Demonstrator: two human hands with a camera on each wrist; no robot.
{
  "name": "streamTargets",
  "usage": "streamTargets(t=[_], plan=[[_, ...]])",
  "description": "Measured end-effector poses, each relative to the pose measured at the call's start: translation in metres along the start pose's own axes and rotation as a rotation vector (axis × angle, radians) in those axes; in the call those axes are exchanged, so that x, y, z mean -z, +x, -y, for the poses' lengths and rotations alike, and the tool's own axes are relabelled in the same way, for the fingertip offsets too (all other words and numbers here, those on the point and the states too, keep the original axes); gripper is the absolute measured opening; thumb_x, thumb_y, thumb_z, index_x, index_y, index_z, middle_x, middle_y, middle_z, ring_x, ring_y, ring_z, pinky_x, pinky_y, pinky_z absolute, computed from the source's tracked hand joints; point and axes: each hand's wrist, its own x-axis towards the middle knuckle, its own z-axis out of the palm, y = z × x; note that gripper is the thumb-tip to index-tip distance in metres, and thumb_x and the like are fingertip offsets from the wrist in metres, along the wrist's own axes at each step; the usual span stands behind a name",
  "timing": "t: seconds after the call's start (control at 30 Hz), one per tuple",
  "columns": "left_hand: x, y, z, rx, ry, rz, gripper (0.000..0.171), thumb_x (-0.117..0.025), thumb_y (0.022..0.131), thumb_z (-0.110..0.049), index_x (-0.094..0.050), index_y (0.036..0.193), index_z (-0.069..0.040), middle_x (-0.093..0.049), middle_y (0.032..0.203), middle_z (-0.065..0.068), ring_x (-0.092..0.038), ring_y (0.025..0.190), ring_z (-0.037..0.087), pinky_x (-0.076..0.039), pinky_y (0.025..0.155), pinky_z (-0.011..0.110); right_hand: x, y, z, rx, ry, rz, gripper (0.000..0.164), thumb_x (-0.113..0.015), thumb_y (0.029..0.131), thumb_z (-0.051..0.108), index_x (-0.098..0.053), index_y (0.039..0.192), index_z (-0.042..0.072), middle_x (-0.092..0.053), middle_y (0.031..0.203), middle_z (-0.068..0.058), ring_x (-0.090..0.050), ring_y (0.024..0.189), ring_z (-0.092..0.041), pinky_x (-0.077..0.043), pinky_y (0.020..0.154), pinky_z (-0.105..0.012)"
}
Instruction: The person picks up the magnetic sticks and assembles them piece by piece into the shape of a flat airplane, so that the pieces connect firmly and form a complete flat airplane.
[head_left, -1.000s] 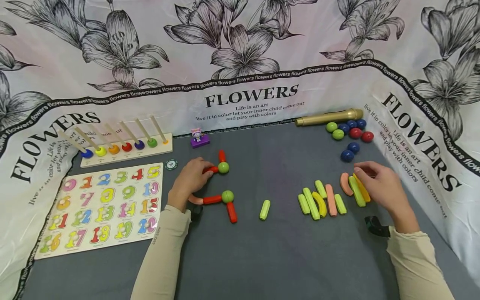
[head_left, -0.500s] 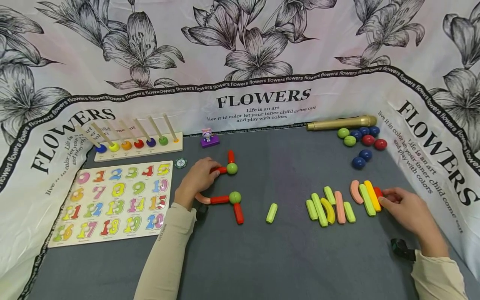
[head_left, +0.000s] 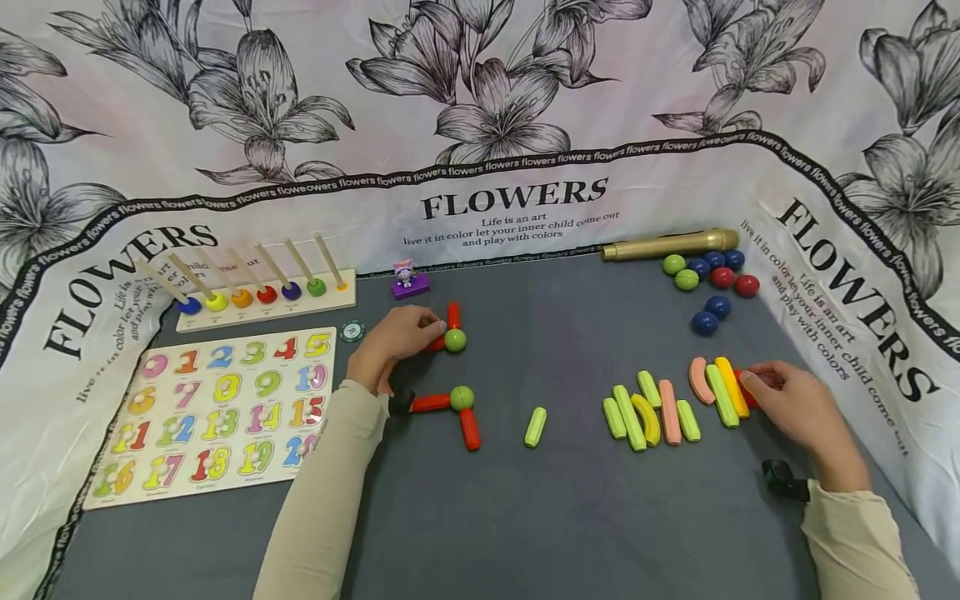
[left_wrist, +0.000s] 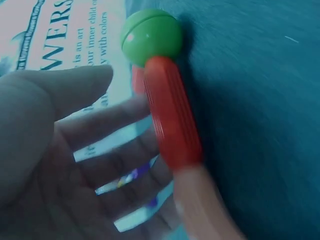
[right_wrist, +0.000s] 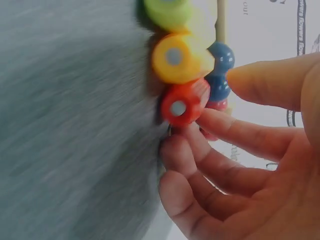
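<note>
In the head view my left hand [head_left: 401, 335] reaches over a red magnetic rod [head_left: 435, 344] joined to a green ball [head_left: 455, 340], which carries another red rod [head_left: 453, 315]. The left wrist view shows the thumb [left_wrist: 85, 92] held away from the other fingers, partly hidden behind a nearer red rod [left_wrist: 172, 112] with a green ball [left_wrist: 151, 37] and a curved pink piece [left_wrist: 205, 202]. My right hand [head_left: 791, 400] is beside a row of rods; its fingertips touch a red rod [right_wrist: 185, 102] lying against a yellow rod [right_wrist: 180, 59], thumb apart from it.
Several green, yellow and pink pieces [head_left: 670, 411] lie in a row, with a lone green rod [head_left: 536, 427] leftward. Blue balls [head_left: 705, 323], red and green balls and a gold microphone [head_left: 670, 244] are behind. A number board [head_left: 213, 408] and peg stand [head_left: 266, 310] stand left.
My right hand has moved from over the yellow rod to its right side, where the red rod now lies. The left hand has slid slightly toward the green ball.
</note>
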Motion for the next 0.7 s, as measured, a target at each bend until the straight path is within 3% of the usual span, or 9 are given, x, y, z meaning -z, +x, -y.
streamTargets(t=[0.13,0.27,0.43,0.6,0.7], plan=[[0.002,0.019,-0.01,0.142,-0.094,0.0,0.045,-0.06,0.109,-0.037,-0.068,0.128,0.004,-0.066,0.12,0.017,-0.058,0.101,0.03,-0.049,0.087,0.042,0.001,0.014,0.01,0.011,0.031,-0.033,0.045,-0.056,0.111,0.028,-0.063,0.126,-0.014,-0.069,0.11,-0.032,-0.064,0.091,-0.039,-0.049,0.07,-0.04],[-0.002,0.032,-0.022,0.259,-0.054,-0.028,0.047,-0.066,0.104,-0.044,-0.064,0.112,0.002,-0.056,0.096,0.011,-0.051,0.084,0.025,-0.041,0.072,0.037,0.002,0.036,0.024,0.06,0.043,-0.082,0.042,-0.056,0.111,0.025,-0.064,0.126,-0.013,-0.068,0.113,-0.033,-0.064,0.094,-0.04,-0.05,0.075,-0.045],[-0.004,0.038,-0.024,0.303,-0.035,-0.072,0.037,-0.071,0.101,-0.037,-0.059,0.097,-0.002,-0.05,0.087,0.008,-0.049,0.078,0.025,-0.039,0.069,0.037,0.002,0.077,0.047,0.12,0.058,-0.127,0.039,-0.056,0.109,0.021,-0.063,0.125,-0.013,-0.066,0.113,-0.033,-0.063,0.095,-0.043,-0.05,0.078,-0.051],[-0.001,0.037,-0.02,0.328,-0.227,-0.068,0.039,-0.073,0.101,-0.03,-0.064,0.072,-0.006,-0.055,0.078,0.002,-0.045,0.075,0.02,-0.037,0.068,0.033,0.001,0.115,0.057,0.202,0.033,-0.157,0.041,-0.058,0.105,0.014,-0.058,0.129,-0.019,-0.062,0.118,-0.042,-0.061,0.106,-0.056,-0.047,0.089,-0.068],[-0.001,0.036,-0.016,0.34,-0.319,-0.056,0.038,-0.075,0.101,-0.03,-0.069,0.073,-0.006,-0.061,0.088,0.001,-0.045,0.08,0.019,-0.035,0.07,0.033,-0.003,0.131,0.057,0.23,-0.024,-0.186,0.043,-0.061,0.103,0.011,-0.056,0.131,-0.021,-0.061,0.112,-0.044,-0.058,0.101,-0.059,-0.045,0.083,-0.071]])
